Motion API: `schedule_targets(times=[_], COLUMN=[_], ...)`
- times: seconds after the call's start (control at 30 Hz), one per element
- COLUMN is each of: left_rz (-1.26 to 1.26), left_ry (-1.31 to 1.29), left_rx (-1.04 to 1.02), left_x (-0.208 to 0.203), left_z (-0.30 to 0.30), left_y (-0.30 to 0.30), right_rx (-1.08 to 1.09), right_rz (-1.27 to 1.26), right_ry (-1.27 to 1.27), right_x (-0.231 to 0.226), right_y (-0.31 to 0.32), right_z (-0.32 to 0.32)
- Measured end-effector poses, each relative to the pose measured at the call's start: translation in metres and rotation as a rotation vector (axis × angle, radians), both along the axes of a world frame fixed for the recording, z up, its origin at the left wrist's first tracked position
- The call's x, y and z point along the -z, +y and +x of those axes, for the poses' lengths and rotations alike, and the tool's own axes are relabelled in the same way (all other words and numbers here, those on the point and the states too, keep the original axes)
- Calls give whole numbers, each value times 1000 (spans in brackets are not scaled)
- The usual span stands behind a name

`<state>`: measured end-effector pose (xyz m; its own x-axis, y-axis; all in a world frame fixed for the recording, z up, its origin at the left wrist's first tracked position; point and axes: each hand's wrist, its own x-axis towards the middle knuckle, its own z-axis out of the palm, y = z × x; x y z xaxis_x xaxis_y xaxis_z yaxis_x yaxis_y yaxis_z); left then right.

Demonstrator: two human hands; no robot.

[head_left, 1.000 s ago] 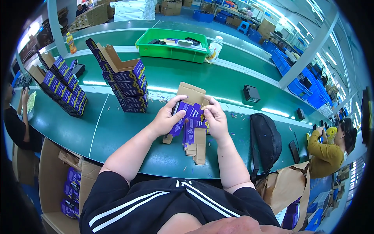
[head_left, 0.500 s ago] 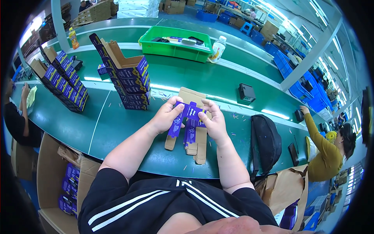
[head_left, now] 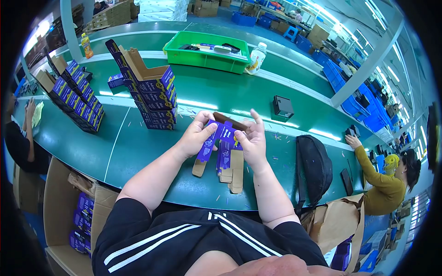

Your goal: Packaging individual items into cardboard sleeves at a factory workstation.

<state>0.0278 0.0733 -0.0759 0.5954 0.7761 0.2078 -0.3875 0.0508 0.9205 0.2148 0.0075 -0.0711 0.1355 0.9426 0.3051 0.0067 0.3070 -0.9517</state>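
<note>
Between my hands is a purple folding carton, partly opened out, with its brown inner side raised at the far edge. My left hand is closed on its left side, thumb on the printed face. On the right, my right hand pinches the carton with the thumb in front, while one finger sticks up off it. Just under the carton, flat purple-and-brown carton blanks lie in a small pile on the green table.
Purple boxes stand stacked at left, with a second stack beyond. A black pouch lies right. A black box and a green bin are farther back. A co-worker reaches in at right. An open cardboard box stands lower left.
The carton's brown far panel has folded up, and a finger of my right hand has lifted. The black box has slid left along the belt. The co-worker's arm at right has come down.
</note>
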Motion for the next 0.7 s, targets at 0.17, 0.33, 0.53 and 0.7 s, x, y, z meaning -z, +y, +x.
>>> schedule_targets(times=[0.17,0.33,0.53,0.7], left_rz=[75,205,95,115], left_ry=[-84,-26,119,75], left_rx=[-3,24,129,105], left_x=[4,13,-1,-2], left_z=[3,0,-11,-11], left_y=[-3,2,-3,-10], right_rx=[-68,-105,-91,-93], right_rz=[-56,-217,-310,-288], right_ry=[229,350,327,246], right_x=[-1,-8,-8,-1], right_y=[-2,-3,-1,0], right_z=[-2,5,8,12])
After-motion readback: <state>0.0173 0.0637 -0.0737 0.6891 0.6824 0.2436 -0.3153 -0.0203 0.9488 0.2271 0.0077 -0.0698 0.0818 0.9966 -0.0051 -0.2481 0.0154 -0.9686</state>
